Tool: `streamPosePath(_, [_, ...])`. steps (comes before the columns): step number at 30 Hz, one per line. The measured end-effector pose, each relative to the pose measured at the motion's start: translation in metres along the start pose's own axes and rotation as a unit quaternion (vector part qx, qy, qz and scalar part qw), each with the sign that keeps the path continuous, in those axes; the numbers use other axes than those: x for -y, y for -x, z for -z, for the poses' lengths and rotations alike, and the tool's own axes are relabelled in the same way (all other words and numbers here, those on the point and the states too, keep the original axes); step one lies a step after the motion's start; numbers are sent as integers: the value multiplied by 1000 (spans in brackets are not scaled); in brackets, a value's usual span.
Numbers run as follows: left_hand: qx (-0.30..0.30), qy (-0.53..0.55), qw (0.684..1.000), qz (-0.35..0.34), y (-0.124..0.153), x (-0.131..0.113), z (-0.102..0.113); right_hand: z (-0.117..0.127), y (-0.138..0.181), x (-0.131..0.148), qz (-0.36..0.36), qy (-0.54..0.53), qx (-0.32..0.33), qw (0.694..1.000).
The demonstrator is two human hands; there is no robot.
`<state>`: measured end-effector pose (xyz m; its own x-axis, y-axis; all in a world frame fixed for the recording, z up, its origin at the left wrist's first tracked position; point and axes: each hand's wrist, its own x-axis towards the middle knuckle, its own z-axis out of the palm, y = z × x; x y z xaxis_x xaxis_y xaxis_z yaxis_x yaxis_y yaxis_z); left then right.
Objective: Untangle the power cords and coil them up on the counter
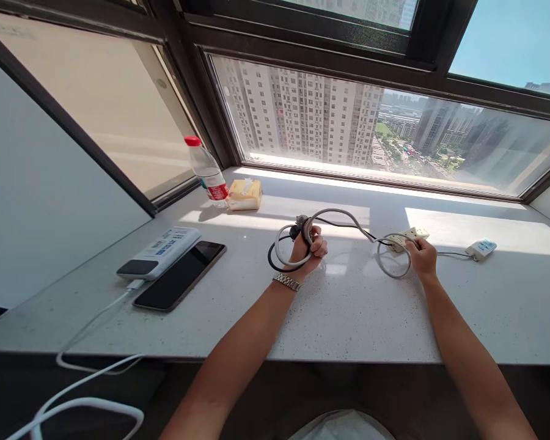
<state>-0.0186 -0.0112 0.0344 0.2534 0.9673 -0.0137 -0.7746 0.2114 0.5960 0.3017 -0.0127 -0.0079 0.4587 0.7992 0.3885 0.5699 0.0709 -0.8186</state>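
My left hand is closed around looped cords, a grey cable and a black cable, with dark plugs sticking out at its top left. The grey cable arcs over to my right hand, whose fingers pinch it where it forms a loop. Just behind the right hand lies a cream power strip, partly covered by the cable and fingers. To the right, a small white block with blue markings rests on the counter, a grey cord running from it toward my right hand.
The speckled white counter ends at a front edge before me, with windows behind. On its left lie a white power bank with a white cable and a black phone. A red-capped bottle stands beside a yellow tissue pack.
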Motion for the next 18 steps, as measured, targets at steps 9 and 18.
streamPosePath(9, [-6, 6, 1000, -30, 4, -8, -7, 20, -21, -6, -70, -160, -151, 973])
streamPosePath(18, [-34, 7, 999, -32, -1, -11, 2, 24, -21, -9, -93, -198, -151, 964])
